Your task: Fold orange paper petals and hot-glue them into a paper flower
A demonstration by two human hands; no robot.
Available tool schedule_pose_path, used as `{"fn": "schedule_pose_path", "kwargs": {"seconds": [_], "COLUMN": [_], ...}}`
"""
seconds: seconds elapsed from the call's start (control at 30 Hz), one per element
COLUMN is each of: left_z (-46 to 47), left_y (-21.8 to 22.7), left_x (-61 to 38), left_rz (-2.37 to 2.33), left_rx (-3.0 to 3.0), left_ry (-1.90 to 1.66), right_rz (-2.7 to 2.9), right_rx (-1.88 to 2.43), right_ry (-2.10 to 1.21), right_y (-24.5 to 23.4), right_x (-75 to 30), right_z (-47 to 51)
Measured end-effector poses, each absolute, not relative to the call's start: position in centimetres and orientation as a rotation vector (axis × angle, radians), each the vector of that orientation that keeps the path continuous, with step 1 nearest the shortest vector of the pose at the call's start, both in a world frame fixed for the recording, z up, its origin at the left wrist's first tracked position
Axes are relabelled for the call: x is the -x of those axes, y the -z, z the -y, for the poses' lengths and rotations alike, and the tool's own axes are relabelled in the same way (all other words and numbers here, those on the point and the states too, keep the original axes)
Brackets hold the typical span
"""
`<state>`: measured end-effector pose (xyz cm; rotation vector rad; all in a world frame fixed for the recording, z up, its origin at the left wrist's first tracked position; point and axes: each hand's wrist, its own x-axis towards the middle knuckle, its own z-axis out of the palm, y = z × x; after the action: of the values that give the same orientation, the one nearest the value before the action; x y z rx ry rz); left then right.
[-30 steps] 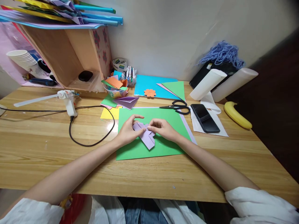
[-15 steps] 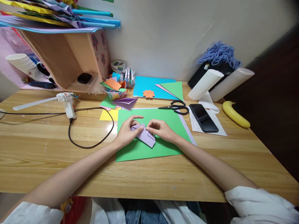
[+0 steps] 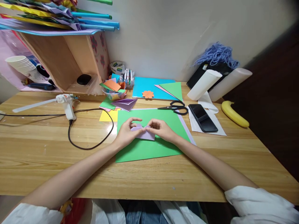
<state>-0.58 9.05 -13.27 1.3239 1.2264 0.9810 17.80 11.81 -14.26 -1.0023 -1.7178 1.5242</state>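
A folded piece of light purple paper point(image 3: 147, 135) is held between both hands, above a large green sheet point(image 3: 149, 151). My left hand point(image 3: 127, 132) pinches its left part, with the thumb on the near side and the index finger stretched out above. My right hand point(image 3: 161, 129) pinches the upper edge near the middle, thumb and index finger closed on it. The two thumb tips almost meet. Parts of the paper behind the fingers are hidden. Just beyond the hands, a darker purple folded paper point(image 3: 125, 104) rests on small coloured sheets.
Black scissors point(image 3: 176, 107) lie at the green sheet's far edge. A phone point(image 3: 202, 117) and a banana point(image 3: 234, 114) are on the right. At left lies a glue gun point(image 3: 67, 105) with its looped cord. An orange paper flower point(image 3: 148, 94) rests on a blue sheet point(image 3: 142, 83).
The light purple paper has been tilted, its lower right corner rising so that less of its face shows. Both hands keep their pinch in nearly the same place.
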Motion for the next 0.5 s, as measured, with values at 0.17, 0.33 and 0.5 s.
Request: {"fn": "schedule_pose_path", "kwargs": {"seconds": [0.17,0.33,0.5], "left_z": [-9.0,-9.0,-9.0], "left_y": [12.8,12.0,12.3], "left_x": [0.7,0.8,0.8], "left_rz": [-1.244,-1.219,-1.165], "left_rx": [-1.304,-1.265,-1.304], "left_ry": [-0.991,-0.997,-0.996], "right_rz": [1.687,1.633,1.654], "right_rx": [0.945,0.926,0.934], "right_ry": [-1.595,-1.705,-1.712], "right_y": [14.0,13.4,13.5], "right_x": [-18.1,-18.6,-18.6], "right_z": [-12.1,-12.6,-12.7]}}
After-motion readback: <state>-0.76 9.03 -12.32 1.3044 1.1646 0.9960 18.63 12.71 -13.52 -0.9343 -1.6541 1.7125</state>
